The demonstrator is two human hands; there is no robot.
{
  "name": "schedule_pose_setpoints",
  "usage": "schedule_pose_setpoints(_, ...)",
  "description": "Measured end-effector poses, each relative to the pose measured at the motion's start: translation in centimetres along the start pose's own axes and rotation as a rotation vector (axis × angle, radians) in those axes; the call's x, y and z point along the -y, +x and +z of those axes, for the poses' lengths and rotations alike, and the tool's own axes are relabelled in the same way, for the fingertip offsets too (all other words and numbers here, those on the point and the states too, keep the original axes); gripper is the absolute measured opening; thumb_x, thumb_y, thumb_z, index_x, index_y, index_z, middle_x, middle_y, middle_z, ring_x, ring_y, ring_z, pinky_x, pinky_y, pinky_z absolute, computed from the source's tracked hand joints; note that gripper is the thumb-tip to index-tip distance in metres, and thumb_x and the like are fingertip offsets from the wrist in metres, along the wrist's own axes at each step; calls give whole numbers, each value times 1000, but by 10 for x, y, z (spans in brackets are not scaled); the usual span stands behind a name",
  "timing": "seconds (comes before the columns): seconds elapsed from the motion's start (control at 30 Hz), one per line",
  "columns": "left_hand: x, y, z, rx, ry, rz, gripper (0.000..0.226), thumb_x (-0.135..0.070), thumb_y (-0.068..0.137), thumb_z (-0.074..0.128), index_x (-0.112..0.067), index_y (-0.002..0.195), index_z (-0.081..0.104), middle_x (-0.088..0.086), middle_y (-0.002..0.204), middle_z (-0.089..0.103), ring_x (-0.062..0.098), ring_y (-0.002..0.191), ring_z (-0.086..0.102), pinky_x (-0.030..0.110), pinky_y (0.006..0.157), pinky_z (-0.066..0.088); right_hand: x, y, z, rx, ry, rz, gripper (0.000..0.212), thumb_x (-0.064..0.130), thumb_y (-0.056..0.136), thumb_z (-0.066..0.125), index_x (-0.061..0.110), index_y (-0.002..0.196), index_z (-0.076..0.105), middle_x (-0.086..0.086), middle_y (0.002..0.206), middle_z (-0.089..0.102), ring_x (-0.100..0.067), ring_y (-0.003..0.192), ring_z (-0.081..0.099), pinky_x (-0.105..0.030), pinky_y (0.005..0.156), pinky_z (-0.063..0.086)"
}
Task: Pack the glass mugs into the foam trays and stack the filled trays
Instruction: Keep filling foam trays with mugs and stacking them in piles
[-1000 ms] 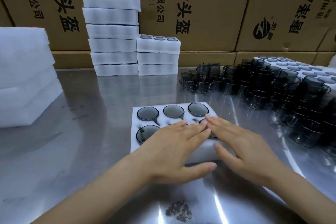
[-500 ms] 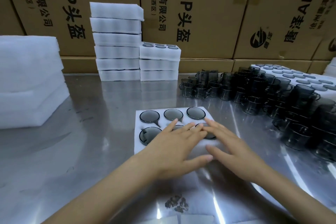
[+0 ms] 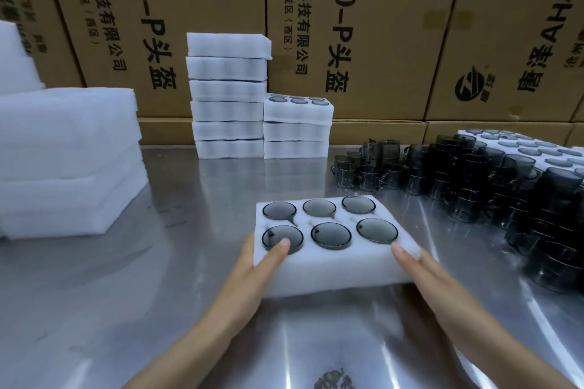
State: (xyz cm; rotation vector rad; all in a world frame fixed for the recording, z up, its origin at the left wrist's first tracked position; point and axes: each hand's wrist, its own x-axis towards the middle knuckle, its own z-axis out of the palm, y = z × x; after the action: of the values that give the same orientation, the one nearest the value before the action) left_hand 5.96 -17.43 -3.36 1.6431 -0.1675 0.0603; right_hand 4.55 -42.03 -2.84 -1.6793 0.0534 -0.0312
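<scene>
A white foam tray (image 3: 328,265) filled with several smoky glass mugs is in front of me, lifted a little off the steel table. My left hand (image 3: 252,271) grips its near left corner, thumb on top beside a mug. My right hand (image 3: 420,268) grips the near right corner, thumb on top. Loose dark glass mugs (image 3: 474,180) crowd the table at the right. Two stacks of filled trays stand at the back: a tall stack (image 3: 227,95) and a shorter stack (image 3: 297,126) with mugs showing on top.
Thick white foam sheets (image 3: 66,161) are piled at the left. Another foam tray with mugs (image 3: 537,151) lies at the far right behind the loose mugs. Cardboard boxes (image 3: 347,25) wall off the back of the table.
Both hands left the top of the tray, where they lay flat, and took hold of its near corners. The tray has come up off the table.
</scene>
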Motion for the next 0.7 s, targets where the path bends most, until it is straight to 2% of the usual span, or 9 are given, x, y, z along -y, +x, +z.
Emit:
schedule_pose_setpoints(0.07, -7, 9, 3, -46, -79, 49, 36, -32, 89, 59, -38, 123, 51, -31, 108, 65, -14, 99, 58, 1, 70, 43, 6, 11, 2, 34, 152, 58, 54, 62, 63, 62, 48, 115, 56, 19, 107, 69, -5, 105, 64, -28, 89, 45)
schedule_pose_setpoints(0.17, -26, 30, 8, -64, -157, 126, 47, -33, 87, 65, -43, 130, 46, -25, 117, 63, -4, 109, 59, 18, 85, 50, 22, 38, 5, 113, 363, 156, 62, 55, 64, 67, 41, 123, 51, -5, 113, 69, -25, 98, 69, -40, 82, 51)
schedule_pose_setpoints(0.27, -40, 63, 8, -92, -221, 175, 61, -48, 79, 58, -37, 137, 42, -17, 133, 55, 5, 122, 52, 36, 101, 44, 40, 75, 9, 52, 522, 201, 50, 45, 80, 64, 29, 126, 52, -12, 109, 69, -26, 89, 71, -37, 77, 57)
schedule_pose_setpoints(0.37, -42, 97, 9, -143, -195, 194, 73, -59, 82, 51, -29, 145, 33, -13, 148, 38, 5, 136, 35, 39, 116, 25, 57, 112, 14, -33, 686, 245, 37, 38, 86, 60, 22, 118, 54, -13, 97, 68, -26, 73, 72, -30, 58, 59)
schedule_pose_setpoints(0.43, -30, 115, 13, -177, -150, 155, 69, -62, 86, 47, -30, 145, 30, -11, 151, 34, 9, 137, 34, 40, 117, 22, 67, 139, 17, -77, 728, 234, 40, 39, 86, 60, 21, 121, 52, -13, 101, 66, -26, 77, 70, -30, 58, 60)
schedule_pose_setpoints(0.5, -10, 129, 16, -199, -67, 74, 58, -51, 92, 40, -30, 144, 28, -8, 152, 32, 11, 137, 33, 38, 117, 20, 81, 169, 22, -135, 758, 213, 44, 39, 85, 62, 20, 122, 49, -14, 108, 64, -25, 83, 68, -31, 63, 60)
schedule_pose_setpoints(0.57, 14, 140, 17, -195, 55, 16, 48, -38, 98, 41, -26, 143, 31, -7, 151, 31, 9, 138, 29, 28, 116, 17, 97, 200, 27, -193, 788, 190, 43, 38, 85, 63, 18, 119, 46, -15, 113, 62, -26, 87, 66, -32, 70, 55)
schedule_pose_setpoints(0.63, 30, 150, 17, -185, 155, 45, 40, -31, 98, 45, -28, 137, 38, -9, 145, 36, 4, 133, 30, 13, 106, 19, 114, 233, 32, -226, 807, 149, 41, 37, 86, 63, 19, 118, 45, -14, 117, 59, -27, 90, 64, -34, 79, 52)
schedule_pose_setpoints(0.7, 36, 159, 16, -174, 189, 119, 32, -27, 95, 52, -37, 125, 44, -15, 133, 43, 0, 125, 39, 9, 97, 25, 130, 267, 35, -232, 788, 86, 46, 35, 86, 63, 20, 124, 43, -14, 118, 57, -28, 91, 63, -34, 73, 53)
